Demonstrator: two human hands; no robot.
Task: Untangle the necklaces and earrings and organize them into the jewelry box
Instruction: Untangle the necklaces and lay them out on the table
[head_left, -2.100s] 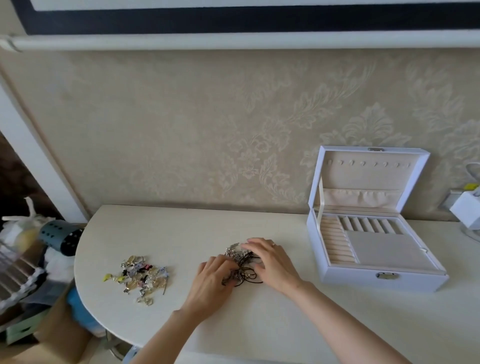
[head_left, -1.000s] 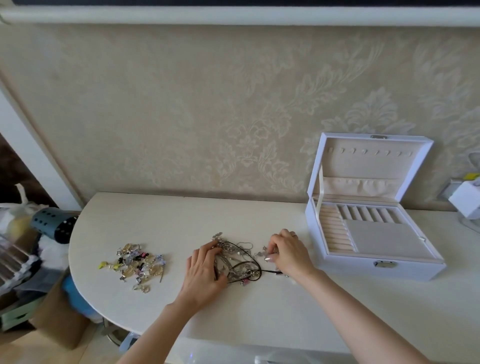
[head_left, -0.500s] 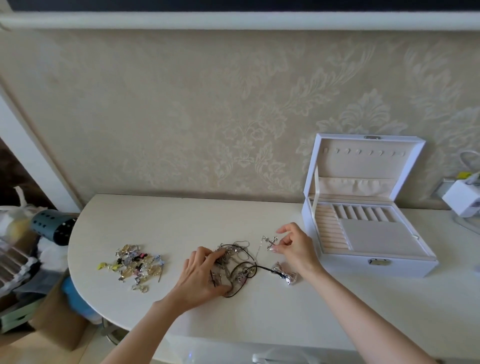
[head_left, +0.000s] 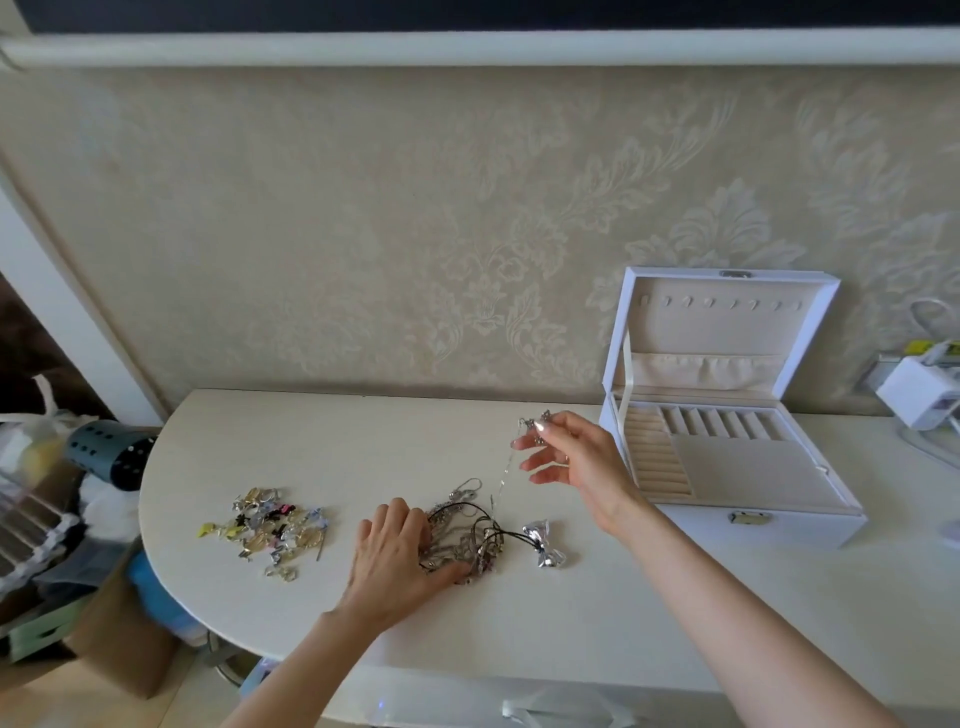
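The right hand (head_left: 571, 462), right of centre, pinches a silver pendant (head_left: 537, 428) between thumb and forefinger, with the other fingers loosely spread. A thin silver chain (head_left: 503, 480) runs from the pendant down into the necklace tangle (head_left: 467, 535) at lower centre. The left hand (head_left: 395, 556) lies flat, fingers straight, on the left side of the tangle and presses it to the table (head_left: 363, 441).

Whether the chain is knotted inside the tangle cannot be told.

- Hazard: if it is knotted, a firmer upward pull is likely to tighten the knot or strain the fine links.
- Hazard: if the left hand eases off, the whole tangle may rise with the chain, dragging the bow-shaped silver charm (head_left: 544, 543) just beside it on its black cord.
- Hazard: a sideways sweep could scatter the earring pile (head_left: 270, 530) at lower left, now well apart.

The open jewelry box (head_left: 727, 530) stands at right, and its lid hooks (head_left: 722, 302) carry nothing.
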